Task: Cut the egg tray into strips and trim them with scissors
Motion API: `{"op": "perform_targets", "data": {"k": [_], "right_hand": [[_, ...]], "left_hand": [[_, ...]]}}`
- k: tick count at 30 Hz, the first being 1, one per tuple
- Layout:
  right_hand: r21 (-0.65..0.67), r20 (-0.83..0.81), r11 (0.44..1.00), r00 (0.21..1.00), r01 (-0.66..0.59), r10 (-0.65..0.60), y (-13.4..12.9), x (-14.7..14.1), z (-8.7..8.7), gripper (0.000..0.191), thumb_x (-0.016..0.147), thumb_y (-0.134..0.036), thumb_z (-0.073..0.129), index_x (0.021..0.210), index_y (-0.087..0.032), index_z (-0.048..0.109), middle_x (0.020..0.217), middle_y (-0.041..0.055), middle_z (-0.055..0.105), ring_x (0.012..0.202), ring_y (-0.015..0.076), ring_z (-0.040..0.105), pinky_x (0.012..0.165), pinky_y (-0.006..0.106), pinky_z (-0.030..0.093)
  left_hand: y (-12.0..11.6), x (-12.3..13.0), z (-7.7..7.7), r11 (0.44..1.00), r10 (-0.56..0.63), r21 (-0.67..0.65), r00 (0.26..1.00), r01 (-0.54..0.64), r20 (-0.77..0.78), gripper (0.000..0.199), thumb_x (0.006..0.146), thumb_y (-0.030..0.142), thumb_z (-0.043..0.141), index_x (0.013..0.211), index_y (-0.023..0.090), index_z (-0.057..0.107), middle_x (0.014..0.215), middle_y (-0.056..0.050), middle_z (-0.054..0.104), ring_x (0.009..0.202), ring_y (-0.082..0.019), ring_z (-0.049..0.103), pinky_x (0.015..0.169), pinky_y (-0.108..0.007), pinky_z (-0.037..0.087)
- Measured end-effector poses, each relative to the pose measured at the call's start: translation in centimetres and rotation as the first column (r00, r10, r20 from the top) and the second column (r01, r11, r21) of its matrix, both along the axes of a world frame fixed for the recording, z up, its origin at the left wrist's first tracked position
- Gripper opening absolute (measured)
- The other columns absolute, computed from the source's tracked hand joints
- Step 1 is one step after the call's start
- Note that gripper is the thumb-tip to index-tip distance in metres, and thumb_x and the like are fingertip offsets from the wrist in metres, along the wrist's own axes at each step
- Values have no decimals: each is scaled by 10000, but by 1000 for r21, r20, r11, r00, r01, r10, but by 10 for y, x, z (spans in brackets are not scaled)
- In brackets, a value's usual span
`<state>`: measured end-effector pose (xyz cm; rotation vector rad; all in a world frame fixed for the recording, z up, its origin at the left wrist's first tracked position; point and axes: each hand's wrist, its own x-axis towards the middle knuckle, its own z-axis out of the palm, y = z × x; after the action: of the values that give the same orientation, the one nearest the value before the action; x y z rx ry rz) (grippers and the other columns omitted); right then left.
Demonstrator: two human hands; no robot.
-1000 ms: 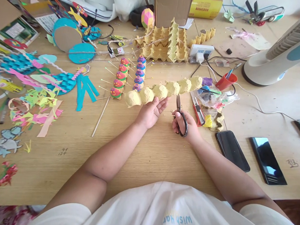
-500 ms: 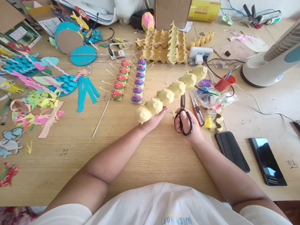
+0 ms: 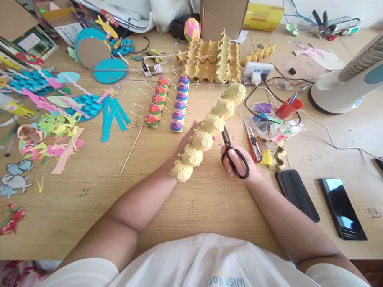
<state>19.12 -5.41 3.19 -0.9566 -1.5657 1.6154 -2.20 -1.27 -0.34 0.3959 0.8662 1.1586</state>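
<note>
Head view: blue lettering [image 3: 226, 281] on the white shirt [image 3: 162, 264] reads "wish"; the remainder is unclear. The left hand [image 3: 185, 140] grips the carton strip [image 3: 209, 125] from beneath, above the table [image 3: 192, 210]. Long axis: near left to far right, steeper than one second earlier. The right hand [image 3: 238, 159] grips scissors [image 3: 227, 139], blades toward the strip.

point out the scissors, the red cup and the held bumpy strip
Scissors [image 3: 228, 145], head view: near the pivot.
Red cup [image 3: 288, 108], head view: outer side wall.
Bumpy strip [image 3: 212, 124], head view: a middle bump.
</note>
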Motion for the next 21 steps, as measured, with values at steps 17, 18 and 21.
{"op": "perform_targets", "data": {"k": [17, 18, 21], "right_hand": [[292, 334, 932, 891, 213, -308, 5, 1, -24, 346, 907, -535, 768, 963, -207, 674, 694, -30, 564, 614, 113, 487, 576, 258, 341], [304, 337, 931, 890, 205, -306, 6, 1, -24, 332, 914, -522, 762, 964, -205, 675, 700, -29, 565, 625, 113, 491, 587, 258, 341], [233, 279, 954, 927, 187, -250, 5, -1, -21, 348, 920, -546, 739, 951, -209, 659, 651, -46, 525, 580, 107, 465, 554, 256, 322]], "left_hand": [[-15, 12, 12, 919, 4, 395, 998, 21, -62, 467, 872, 628, 753, 1035, 192, 714, 888, -47, 774, 749, -170, 727, 624, -251, 520], [-15, 12, 12, 912, 12, 409, 996, 26, -89, 483, 868, 642, 762, 1026, 188, 712, 883, -47, 771, 726, -159, 714, 616, -246, 511], [-17, 12, 14, 907, 34, 420, 990, 28, -139, 513, 831, 664, 803, 992, 188, 704, 847, -39, 757, 658, -131, 671, 600, -243, 490]]}}
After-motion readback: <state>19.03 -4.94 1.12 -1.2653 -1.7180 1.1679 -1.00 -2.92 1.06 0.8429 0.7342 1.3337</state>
